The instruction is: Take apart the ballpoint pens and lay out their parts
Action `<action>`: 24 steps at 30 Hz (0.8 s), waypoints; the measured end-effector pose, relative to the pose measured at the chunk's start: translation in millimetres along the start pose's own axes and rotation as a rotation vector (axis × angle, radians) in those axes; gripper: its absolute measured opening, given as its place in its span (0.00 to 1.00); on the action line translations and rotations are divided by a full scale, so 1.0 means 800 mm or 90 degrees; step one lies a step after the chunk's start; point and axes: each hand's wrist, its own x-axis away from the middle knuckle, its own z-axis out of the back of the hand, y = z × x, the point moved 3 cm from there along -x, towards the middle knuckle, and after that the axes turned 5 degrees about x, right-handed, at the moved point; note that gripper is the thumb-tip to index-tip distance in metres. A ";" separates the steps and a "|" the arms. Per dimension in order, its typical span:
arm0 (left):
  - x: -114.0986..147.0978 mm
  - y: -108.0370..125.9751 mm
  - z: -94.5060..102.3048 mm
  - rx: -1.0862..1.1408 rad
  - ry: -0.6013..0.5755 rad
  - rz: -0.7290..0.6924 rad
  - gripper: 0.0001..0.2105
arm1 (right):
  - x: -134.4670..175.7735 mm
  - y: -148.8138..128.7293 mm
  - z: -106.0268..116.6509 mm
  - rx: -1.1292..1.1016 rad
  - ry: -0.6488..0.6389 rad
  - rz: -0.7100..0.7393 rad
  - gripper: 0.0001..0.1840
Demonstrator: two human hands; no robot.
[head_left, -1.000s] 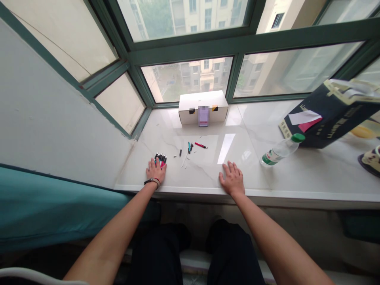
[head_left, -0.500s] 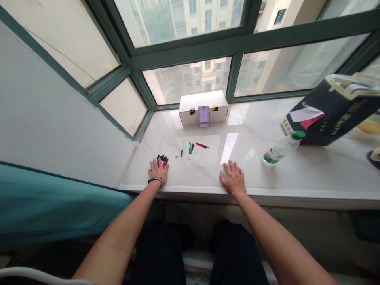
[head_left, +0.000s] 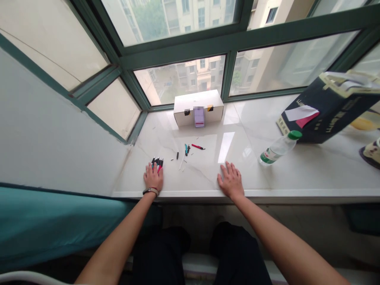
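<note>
My left hand (head_left: 153, 179) lies flat on the white ledge, its fingers resting over the lower ends of several pens (head_left: 158, 161) bunched side by side. Those pens have black upper parts and silver tips, and my fingers partly hide their colored ends. My right hand (head_left: 230, 180) rests palm down near the ledge's front edge, fingers a little spread and holding nothing. Between the hands, farther back, are a red pen (head_left: 197, 146), a teal pen part (head_left: 186, 149), dark pen parts (head_left: 189, 149), a short black piece (head_left: 177, 155) and a thin white stick (head_left: 181, 163).
A white box (head_left: 198, 99) stands against the window, with a blurred purple item (head_left: 199, 117) at its front. To the right are a green-capped bottle (head_left: 276, 151) and a dark paper bag (head_left: 320, 113). The marble ledge (head_left: 204, 193) ends before my knees.
The view has shifted slightly, so most things sit a little farther left. Both hands stay at the same places on the ledge; the left fingers look slightly more drawn together over the pens.
</note>
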 end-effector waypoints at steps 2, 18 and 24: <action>0.005 -0.004 0.000 0.032 0.026 -0.005 0.29 | 0.000 0.000 0.001 0.010 -0.005 0.007 0.27; 0.011 0.003 0.002 0.121 0.065 -0.088 0.23 | -0.001 0.000 0.000 0.013 0.013 0.006 0.25; 0.013 0.006 0.004 0.119 0.076 -0.130 0.22 | -0.001 0.001 0.001 -0.002 0.027 -0.015 0.24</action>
